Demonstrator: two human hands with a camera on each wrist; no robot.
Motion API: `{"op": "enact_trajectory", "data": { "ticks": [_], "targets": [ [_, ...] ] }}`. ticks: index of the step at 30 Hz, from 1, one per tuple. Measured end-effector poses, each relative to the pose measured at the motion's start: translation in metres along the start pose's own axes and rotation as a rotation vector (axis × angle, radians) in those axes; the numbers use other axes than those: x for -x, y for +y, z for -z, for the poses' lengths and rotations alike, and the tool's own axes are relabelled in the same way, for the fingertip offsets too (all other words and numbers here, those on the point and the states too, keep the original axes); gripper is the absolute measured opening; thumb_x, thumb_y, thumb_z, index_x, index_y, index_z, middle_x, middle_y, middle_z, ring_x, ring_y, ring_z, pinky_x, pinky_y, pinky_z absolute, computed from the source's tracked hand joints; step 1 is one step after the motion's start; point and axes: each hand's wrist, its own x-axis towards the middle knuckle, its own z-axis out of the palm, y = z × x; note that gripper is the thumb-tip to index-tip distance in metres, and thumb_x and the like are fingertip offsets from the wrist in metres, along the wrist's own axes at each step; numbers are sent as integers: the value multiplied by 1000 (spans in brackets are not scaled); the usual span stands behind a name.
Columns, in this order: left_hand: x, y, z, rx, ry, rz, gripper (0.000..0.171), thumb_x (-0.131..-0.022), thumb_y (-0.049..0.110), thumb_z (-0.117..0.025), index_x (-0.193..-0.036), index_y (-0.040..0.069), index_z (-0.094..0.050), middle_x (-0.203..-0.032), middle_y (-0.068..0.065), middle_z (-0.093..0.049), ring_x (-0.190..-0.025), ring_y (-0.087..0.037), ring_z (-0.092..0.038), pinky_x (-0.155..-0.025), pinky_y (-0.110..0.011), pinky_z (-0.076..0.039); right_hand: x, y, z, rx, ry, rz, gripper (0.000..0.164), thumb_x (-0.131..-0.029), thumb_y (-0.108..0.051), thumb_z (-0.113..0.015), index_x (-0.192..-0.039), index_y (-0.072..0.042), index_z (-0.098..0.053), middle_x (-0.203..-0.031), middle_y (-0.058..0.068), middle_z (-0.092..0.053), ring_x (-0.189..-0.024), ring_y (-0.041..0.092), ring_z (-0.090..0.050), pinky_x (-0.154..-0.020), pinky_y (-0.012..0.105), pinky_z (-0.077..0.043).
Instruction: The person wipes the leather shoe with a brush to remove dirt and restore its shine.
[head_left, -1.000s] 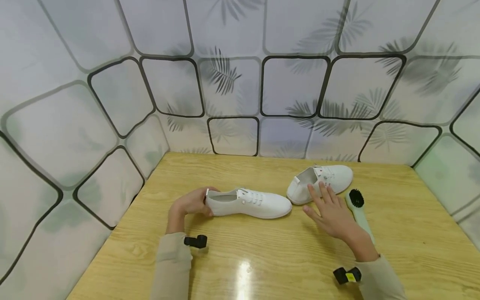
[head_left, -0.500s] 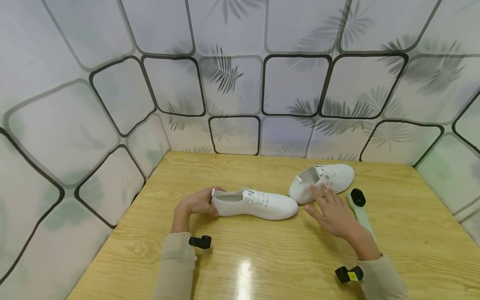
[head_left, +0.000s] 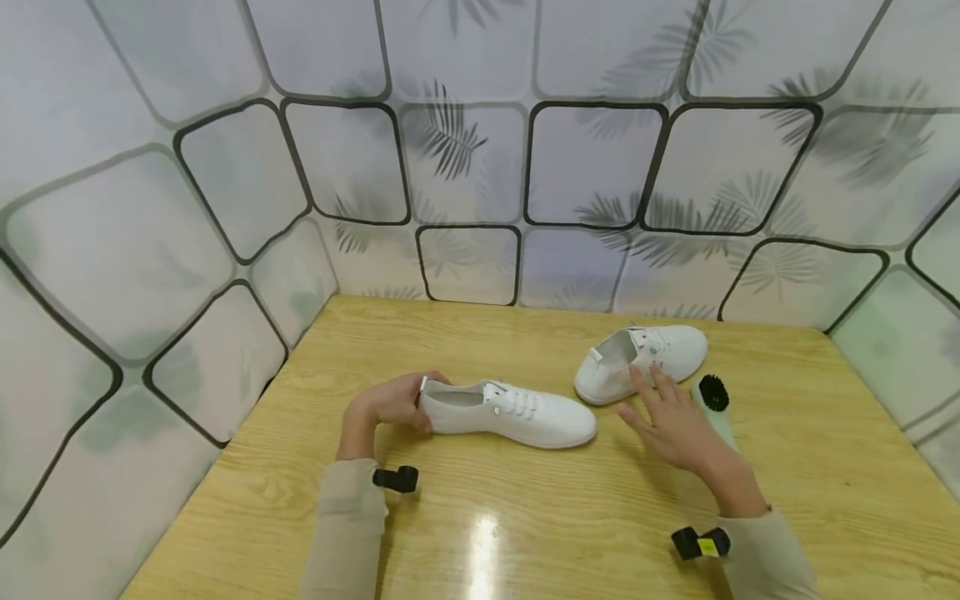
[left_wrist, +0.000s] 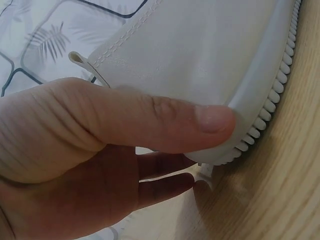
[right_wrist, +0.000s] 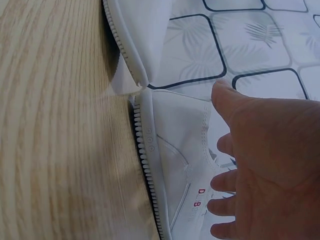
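A white lace-up shoe (head_left: 540, 417) lies lengthwise on the table, toe to the right. My left hand (head_left: 393, 402) grips its heel. In the left wrist view, the thumb (left_wrist: 170, 122) presses the side of the shoe (left_wrist: 190, 55) just above the ridged sole, while other fingers go behind the heel, partly hidden. The matching white shoe (head_left: 684, 350) sits farther back on the right, heel toward the first one's toe. Over its near side my right hand (head_left: 678, 429) hovers with fingers spread. Red letters mark this shoe's side (right_wrist: 175, 150) in the right wrist view.
A pale green brush (head_left: 714, 393) with black bristles lies right of the second shoe, its handle partly behind the right hand. The wooden table (head_left: 450, 517) meets a patterned cloth wall (head_left: 465, 267) at the back and sides.
The left hand has slid the first shoe slightly right, then its toe has swung a little toward me, leaving a gap to the second shoe. The right hand has shifted slightly right, fingers still spread.
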Motion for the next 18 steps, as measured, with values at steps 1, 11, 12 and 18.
{"op": "enact_trajectory", "data": {
  "ticks": [1,11,12,18],
  "targets": [
    [0,1,0,3,-5,1,71,-64,-7,-83,-128,8,-58,-121,-9,-63,-106,-22,-55,-96,-38,-42,0,0,1,-2,0,-4,74,-106,-47,-41,-156,2,-16,-156,39,-7,-139,62,-12,-108,72,-14],
    [-5,12,-7,-7,-43,15,70,-65,-5,-85,-127,12,-58,-120,-6,-62,-105,-21,-54,-93,-36,-44,4,2,3,9,6,-6,74,-106,-47,-42,-156,3,-20,-156,40,-9,-139,61,-14,-106,73,-17],
    [-5,13,-8,1,-45,11,70,-65,-6,-84,-127,11,-58,-120,-7,-61,-105,-21,-54,-93,-37,-43,4,2,3,6,5,-5,73,-105,-47,-42,-156,2,-20,-156,40,-9,-139,61,-15,-106,74,-17],
    [-4,14,-13,-17,-60,-13,72,-65,-6,-83,-129,8,-54,-122,-7,-60,-106,-21,-53,-94,-38,-43,3,5,3,-23,2,9,73,-106,-45,-42,-156,2,-18,-155,40,-13,-139,60,-16,-107,74,-15]
  ]
}}
